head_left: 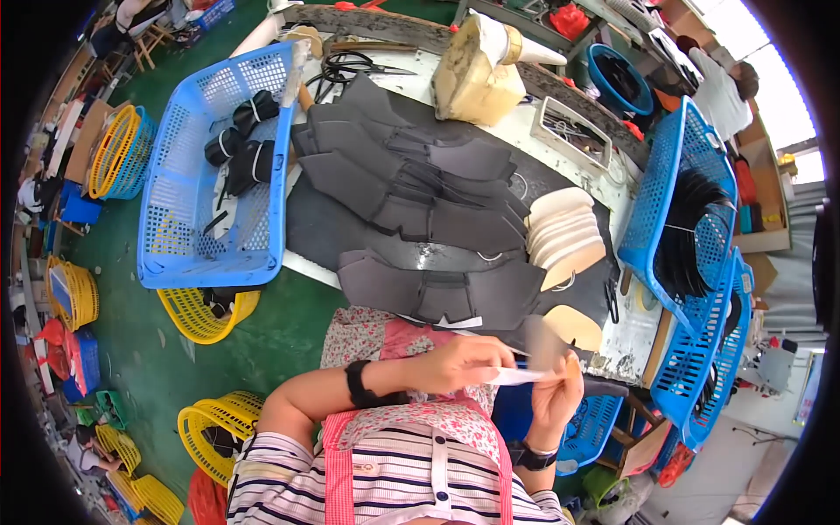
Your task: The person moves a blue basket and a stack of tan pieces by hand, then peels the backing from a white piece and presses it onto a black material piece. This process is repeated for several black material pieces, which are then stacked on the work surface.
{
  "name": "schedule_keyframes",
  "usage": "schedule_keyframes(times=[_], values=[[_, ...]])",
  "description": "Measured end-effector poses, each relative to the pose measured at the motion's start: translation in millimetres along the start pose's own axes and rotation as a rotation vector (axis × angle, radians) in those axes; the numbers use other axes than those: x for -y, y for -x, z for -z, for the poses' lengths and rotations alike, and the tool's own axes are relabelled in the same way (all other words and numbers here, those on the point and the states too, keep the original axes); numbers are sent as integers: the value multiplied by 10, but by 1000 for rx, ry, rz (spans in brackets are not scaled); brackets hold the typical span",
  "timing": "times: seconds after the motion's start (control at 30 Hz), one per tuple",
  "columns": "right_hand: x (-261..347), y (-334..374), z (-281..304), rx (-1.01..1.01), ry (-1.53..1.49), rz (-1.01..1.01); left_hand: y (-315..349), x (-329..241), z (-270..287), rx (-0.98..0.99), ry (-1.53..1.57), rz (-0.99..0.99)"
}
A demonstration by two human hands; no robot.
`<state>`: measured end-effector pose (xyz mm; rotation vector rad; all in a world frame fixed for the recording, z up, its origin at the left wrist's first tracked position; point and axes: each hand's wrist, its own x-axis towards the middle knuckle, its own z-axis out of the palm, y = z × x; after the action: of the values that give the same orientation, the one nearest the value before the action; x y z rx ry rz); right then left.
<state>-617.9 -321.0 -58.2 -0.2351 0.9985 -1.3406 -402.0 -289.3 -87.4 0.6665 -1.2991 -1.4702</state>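
Note:
My left hand (459, 363) is closed, its fingers pinching a white strip (516, 376) in front of my apron. The strip's other end reaches my right hand (557, 401), whose thumb and fingers close on it. Above the right fingers a small brownish piece (544, 343) is smeared by motion, so its kind does not show. Just beyond lies a cream rounded pad (573, 327), and farther off a fanned stack of similar pads (564, 234). A dark grey sewn panel (442, 289) lies nearest me on the table, with overlapping grey panels (411, 188) behind it.
A blue basket (162, 223) with black bundles stands left of the table. Blue baskets (652, 232) holding black strips line the right edge. At the back are black scissors (346, 66), a yellowish block (477, 83) and a tool tray (570, 131). Yellow baskets (210, 328) sit on the green floor.

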Motion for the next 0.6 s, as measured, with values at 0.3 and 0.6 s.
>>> schedule_keyframes(times=[0.3, 0.6], values=[[288, -164, 740, 75, 1438, 201, 298, -94, 251, -25, 236, 259], [-162, 176, -440, 894, 1341, 680, 94, -331, 178, -18, -202, -8]])
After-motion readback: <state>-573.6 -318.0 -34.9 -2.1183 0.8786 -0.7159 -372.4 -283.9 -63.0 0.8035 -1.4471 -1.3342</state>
